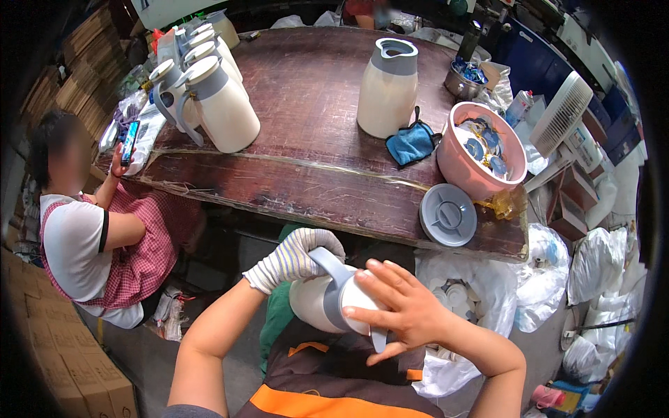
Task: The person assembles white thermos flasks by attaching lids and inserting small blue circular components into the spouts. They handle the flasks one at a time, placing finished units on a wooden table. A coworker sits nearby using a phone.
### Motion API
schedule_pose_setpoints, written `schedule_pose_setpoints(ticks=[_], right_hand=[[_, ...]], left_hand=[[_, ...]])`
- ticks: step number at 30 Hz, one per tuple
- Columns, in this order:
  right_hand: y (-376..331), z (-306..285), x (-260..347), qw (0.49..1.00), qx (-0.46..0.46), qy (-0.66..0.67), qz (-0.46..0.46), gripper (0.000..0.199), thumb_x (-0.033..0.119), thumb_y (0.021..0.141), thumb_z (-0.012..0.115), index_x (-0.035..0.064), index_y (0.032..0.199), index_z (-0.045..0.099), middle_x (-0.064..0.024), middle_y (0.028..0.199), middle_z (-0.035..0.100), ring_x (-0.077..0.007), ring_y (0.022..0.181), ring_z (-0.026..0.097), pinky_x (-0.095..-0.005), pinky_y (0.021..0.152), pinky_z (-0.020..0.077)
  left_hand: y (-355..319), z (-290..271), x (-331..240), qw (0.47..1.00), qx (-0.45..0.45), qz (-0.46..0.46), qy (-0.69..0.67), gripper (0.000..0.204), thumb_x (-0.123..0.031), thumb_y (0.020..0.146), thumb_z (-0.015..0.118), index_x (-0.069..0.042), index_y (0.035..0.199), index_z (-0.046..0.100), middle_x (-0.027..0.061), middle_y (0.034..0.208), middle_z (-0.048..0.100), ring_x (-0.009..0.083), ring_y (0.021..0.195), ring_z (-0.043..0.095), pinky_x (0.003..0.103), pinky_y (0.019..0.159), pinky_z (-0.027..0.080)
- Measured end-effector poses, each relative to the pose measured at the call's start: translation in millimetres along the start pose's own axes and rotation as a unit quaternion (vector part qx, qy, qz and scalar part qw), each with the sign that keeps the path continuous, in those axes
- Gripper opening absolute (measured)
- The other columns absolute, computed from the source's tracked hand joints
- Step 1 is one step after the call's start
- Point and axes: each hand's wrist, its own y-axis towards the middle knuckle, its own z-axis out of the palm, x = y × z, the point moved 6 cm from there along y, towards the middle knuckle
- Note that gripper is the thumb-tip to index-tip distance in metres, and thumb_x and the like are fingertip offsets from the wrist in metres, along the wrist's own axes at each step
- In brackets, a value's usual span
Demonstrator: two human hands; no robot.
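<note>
White jug (309, 305), lower centre: left hand (298, 258) grasps it, open right hand (404, 306) touches lid (352, 297) — likely fitting, next needing steadiness.

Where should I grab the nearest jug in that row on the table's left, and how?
Probably by the grey handle, coming from the near left: it loops out on that side of the upright jug, while other jugs crowd its far side.
</note>
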Motion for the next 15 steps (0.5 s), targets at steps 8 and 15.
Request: schedule_pose_setpoints(ticks=[8,15], right_hand=[[10,10,34,0.994,-0.007,0.017,-0.111,0.082,0.069,0.074,0.056,0.0111,0.132,0.049,-0.0109,0.122,0.052,-0.0272,0.116,0.049,-0.0461,0.096,0.0354],[-20,34,-65,0.946,-0.094,0.172,0.257,0.099,0.064,0.066,0.069,0.0046,0.139,0.037,-0.018,0.123,0.048,-0.0342,0.115,0.045,-0.0432,0.098,0.0341]], left_hand=[[-25,29,-30,0.981,-0.048,-0.002,0.187,0.016,-0.02,0.074,0.072,-0.008,0.084,0.066,0.009,0.078,0.067,0.0232,0.073,0.066,0.03,0.067,0.05],[-47,55,-69,0.967,0.018,-0.136,0.212,0.044,-0.043,0.079,0.066,-0.004,0.099,0.064,0.0185,0.083,0.066,0.0322,0.078,0.065,0.041,0.068,0.051]])
